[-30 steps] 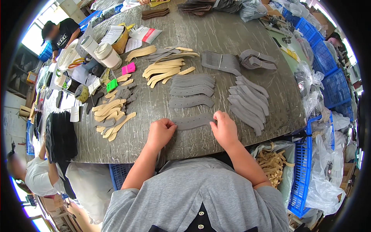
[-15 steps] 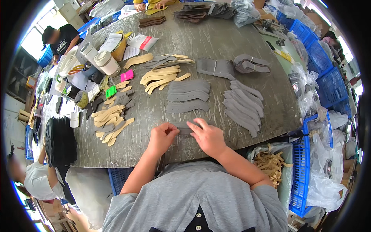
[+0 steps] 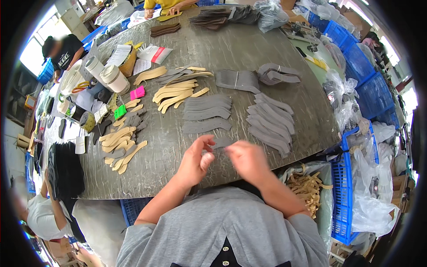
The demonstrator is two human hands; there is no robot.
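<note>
A thin grey curved strip of cut sheet material (image 3: 219, 143) lies at the near edge of the grey mottled counter (image 3: 240, 49), held up between the two hands just above the surface. Its long axis runs left to right, so each hand takes one end. The left hand (image 3: 195, 160) is raised with thumb and fingers curled together in a pinch on the strip's left end; the other fingers are folded loosely under. The right hand (image 3: 247, 159) is blurred; it sits at the strip's right end with the fingers drawn in, but I cannot tell whether they grip the strip or only touch it. Both hands are about equally near the strip, the left one showing the clearer hold. Both forearms come up from the near edge and converge on it, wrists bent slightly inward.

Just beyond the hands, a fanned stack of like grey curved strips (image 3: 208, 113) lies with long axes also left to right. To its right a second row of grey strips (image 3: 269, 122) runs slanting away toward the far side. Left of the hands lie tan curved strips (image 3: 122, 149), and further off a second heap of tan strips (image 3: 175, 93). A blue plastic crate (image 3: 344, 196) stands off the counter's right near corner.
</note>
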